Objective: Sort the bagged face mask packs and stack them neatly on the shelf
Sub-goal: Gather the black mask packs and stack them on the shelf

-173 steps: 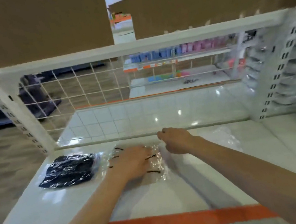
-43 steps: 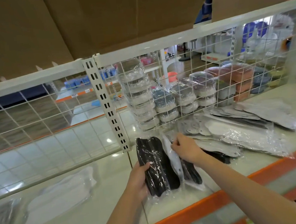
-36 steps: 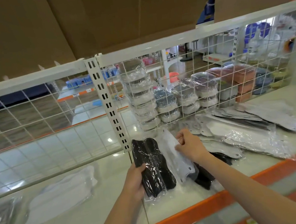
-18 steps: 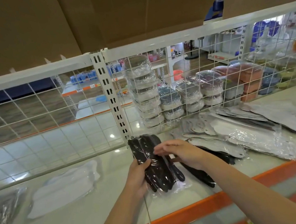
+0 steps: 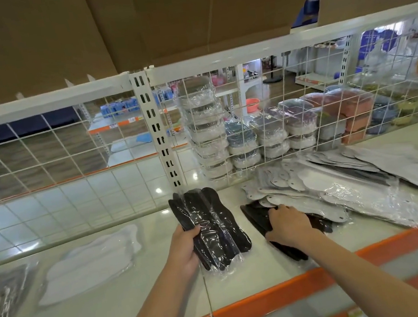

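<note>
Your left hand [image 5: 185, 249] is closed around a bundle of black mask packs [image 5: 209, 227] in clear bags, thumb over the near face, fingers hidden behind; the bundle fans away from the grip toward the wire mesh back [image 5: 302, 108], its lower end at or just above the white shelf [image 5: 115, 303] — contact cannot be told. Your right hand [image 5: 288, 225], just right of that grip, lies palm-down with fingers curled onto another black pack [image 5: 257, 217] flat on the shelf; whether it actually pinches the bag or only presses on it cannot be told. That pack's far end runs under the near edge of a loose heap of white mask packs [image 5: 339, 189], which spreads away from your right hand to the right and toward the mesh, with a few dark packs showing between its layers. Well left of your left grip a single white mask pack [image 5: 91, 259] lies flat, and beyond it, at the frame edge, a dark bagged pack [image 5: 0, 300], blurred. Beyond both hands, behind the mesh, stand stacks of wrapped round containers [image 5: 206, 129]. The slotted upright post [image 5: 158, 135] rises directly behind the held bundle. The shelf's orange front strip [image 5: 274, 301] runs under your forearms. Brown cardboard [image 5: 131, 22] fills the view above.
</note>
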Motion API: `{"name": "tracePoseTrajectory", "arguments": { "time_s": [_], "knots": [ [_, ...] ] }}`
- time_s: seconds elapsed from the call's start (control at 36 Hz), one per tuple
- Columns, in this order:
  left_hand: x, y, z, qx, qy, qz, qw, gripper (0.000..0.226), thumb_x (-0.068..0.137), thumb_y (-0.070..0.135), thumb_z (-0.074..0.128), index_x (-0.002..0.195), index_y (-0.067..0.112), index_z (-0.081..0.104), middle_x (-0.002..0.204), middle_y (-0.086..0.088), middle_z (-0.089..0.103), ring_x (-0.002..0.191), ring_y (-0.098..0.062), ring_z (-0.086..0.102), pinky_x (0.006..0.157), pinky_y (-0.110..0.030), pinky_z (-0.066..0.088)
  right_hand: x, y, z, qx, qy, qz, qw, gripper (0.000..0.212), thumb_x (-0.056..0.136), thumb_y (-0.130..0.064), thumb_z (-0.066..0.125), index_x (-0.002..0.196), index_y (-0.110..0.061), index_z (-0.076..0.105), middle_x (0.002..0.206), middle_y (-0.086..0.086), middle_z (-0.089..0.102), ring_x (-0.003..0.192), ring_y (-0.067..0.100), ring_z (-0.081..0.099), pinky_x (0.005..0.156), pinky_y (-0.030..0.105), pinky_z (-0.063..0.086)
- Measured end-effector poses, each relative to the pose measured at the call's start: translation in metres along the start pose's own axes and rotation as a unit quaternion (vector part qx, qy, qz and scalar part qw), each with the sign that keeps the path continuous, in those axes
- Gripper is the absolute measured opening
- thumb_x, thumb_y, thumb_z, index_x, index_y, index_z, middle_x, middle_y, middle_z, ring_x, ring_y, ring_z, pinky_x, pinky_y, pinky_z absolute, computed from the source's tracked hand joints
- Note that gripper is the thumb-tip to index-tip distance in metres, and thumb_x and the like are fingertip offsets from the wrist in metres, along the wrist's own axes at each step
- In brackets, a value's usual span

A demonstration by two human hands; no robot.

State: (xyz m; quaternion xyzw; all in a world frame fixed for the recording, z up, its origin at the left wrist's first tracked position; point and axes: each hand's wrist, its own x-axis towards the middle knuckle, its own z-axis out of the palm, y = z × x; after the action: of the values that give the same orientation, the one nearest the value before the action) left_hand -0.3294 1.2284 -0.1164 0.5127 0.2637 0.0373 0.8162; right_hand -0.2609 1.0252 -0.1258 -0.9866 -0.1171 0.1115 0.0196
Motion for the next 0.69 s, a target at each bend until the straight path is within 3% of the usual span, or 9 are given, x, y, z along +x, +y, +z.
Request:
{"name": "tracePoseTrajectory", "arguments": {
  "time_s": [0.11, 0.25, 0.31, 0.36, 0.42, 0.47, 0.53, 0.61, 0.69],
  "knots": [
    [-0.004, 0.002, -0.001, 0.005, -0.004, 0.002, 1.0, 0.025, 0.095, -0.008, 0.038, 0.105, 0.007, 0.055, 0.097, -0.016, 0.065, 0.082, -0.026, 0.064, 0.066, -0.035, 0.05, -0.001, -0.006, -0.008, 0.038, 0.055, 0.011, 0.998, 0.029, 0.09, -0.029, 0.049, 0.111, -0.011, 0.057, 0.113, 0.008, 0.059, 0.106, 0.027, 0.055, 0.078, 0.031, 0.042],
    [-0.001, -0.006, -0.001, -0.004, 0.007, -0.013, 1.0, 0.026, 0.095, -0.005, 0.039, 0.113, 0.004, 0.056, 0.099, -0.02, 0.067, 0.086, -0.031, 0.065, 0.08, -0.046, 0.052, -0.004, -0.025, -0.017, 0.26, 0.111, -0.065, 0.957, 0.015, 0.093, -0.025, 0.048, 0.083, -0.015, 0.051, 0.086, 0.003, 0.057, 0.084, 0.021, 0.054, 0.069, 0.028, 0.038],
    [-0.003, -0.006, 0.002, -0.034, -0.02, -0.01, 0.999, 0.023, 0.098, 0.009, 0.044, 0.117, 0.005, 0.057, 0.104, -0.021, 0.067, 0.093, -0.034, 0.066, 0.088, -0.049, 0.051, -0.012, -0.04, -0.021, 0.322, 0.096, -0.145, 0.931, 0.015, 0.096, -0.024, 0.047, 0.087, -0.016, 0.054, 0.089, 0.0, 0.058, 0.087, 0.018, 0.055, 0.069, 0.026, 0.038],
    [-0.007, -0.005, 0.004, -0.065, -0.077, -0.001, 0.995, 0.033, 0.097, 0.026, 0.047, 0.12, 0.004, 0.057, 0.113, -0.022, 0.065, 0.105, -0.035, 0.064, 0.093, -0.048, 0.049, -0.019, -0.055, -0.022, 0.35, 0.042, -0.227, 0.908, 0.014, 0.097, -0.024, 0.047, 0.097, -0.019, 0.06, 0.107, -0.006, 0.058, 0.102, 0.01, 0.053, 0.086, 0.022, 0.042],
    [-0.012, -0.002, 0.005, -0.011, -0.1, 0.048, 0.994, 0.034, 0.095, 0.026, 0.049, 0.118, 0.003, 0.058, 0.113, -0.021, 0.066, 0.104, -0.031, 0.065, 0.083, -0.036, 0.055, -0.022, -0.064, -0.02, 0.425, -0.023, -0.265, 0.865, 0.018, 0.098, -0.016, 0.046, 0.102, -0.02, 0.063, 0.123, -0.015, 0.052, 0.116, 0.003, 0.048, 0.096, 0.013, 0.037],
    [-0.009, 0.001, 0.0, 0.064, -0.059, 0.109, 0.99, 0.024, 0.092, 0.011, 0.055, 0.114, 0.003, 0.06, 0.108, -0.02, 0.068, 0.096, -0.03, 0.067, 0.072, -0.028, 0.055, -0.019, -0.069, -0.02, 0.523, -0.041, -0.256, 0.812, 0.023, 0.096, -0.003, 0.045, 0.098, -0.015, 0.064, 0.13, -0.013, 0.051, 0.12, 0.005, 0.048, 0.101, 0.013, 0.038],
    [-0.007, 0.008, -0.004, 0.093, -0.021, 0.132, 0.987, 0.021, 0.089, -0.001, 0.055, 0.109, 0.004, 0.06, 0.106, -0.018, 0.068, 0.092, -0.029, 0.066, 0.074, -0.03, 0.053, -0.012, -0.069, -0.019, 0.591, 0.009, -0.219, 0.776, 0.028, 0.091, 0.003, 0.05, 0.092, -0.022, 0.061, 0.131, -0.005, 0.053, 0.123, 0.013, 0.049, 0.105, 0.029, 0.041],
    [-0.01, 0.021, -0.009, 0.117, -0.011, 0.181, 0.976, 0.019, 0.089, -0.003, 0.054, 0.101, 0.009, 0.063, 0.098, -0.009, 0.071, 0.091, -0.024, 0.067, 0.079, -0.031, 0.052, -0.007, -0.069, -0.023, 0.619, 0.069, -0.167, 0.765, 0.039, 0.085, -0.006, 0.066, 0.1, -0.037, 0.047, 0.129, -0.002, 0.044, 0.125, 0.01, 0.04, 0.105, 0.029, 0.035],
    [-0.019, 0.03, -0.012, 0.15, -0.042, 0.227, 0.961, 0.021, 0.089, 0.004, 0.058, 0.104, 0.018, 0.062, 0.103, -0.002, 0.07, 0.097, -0.017, 0.066, 0.085, -0.032, 0.053, -0.007, -0.07, -0.024, 0.652, -0.004, -0.184, 0.736, 0.043, 0.082, -0.011, 0.07, 0.117, -0.022, 0.048, 0.123, -0.005, 0.051, 0.12, 0.008, 0.045, 0.104, 0.031, 0.038]
  ]
}}
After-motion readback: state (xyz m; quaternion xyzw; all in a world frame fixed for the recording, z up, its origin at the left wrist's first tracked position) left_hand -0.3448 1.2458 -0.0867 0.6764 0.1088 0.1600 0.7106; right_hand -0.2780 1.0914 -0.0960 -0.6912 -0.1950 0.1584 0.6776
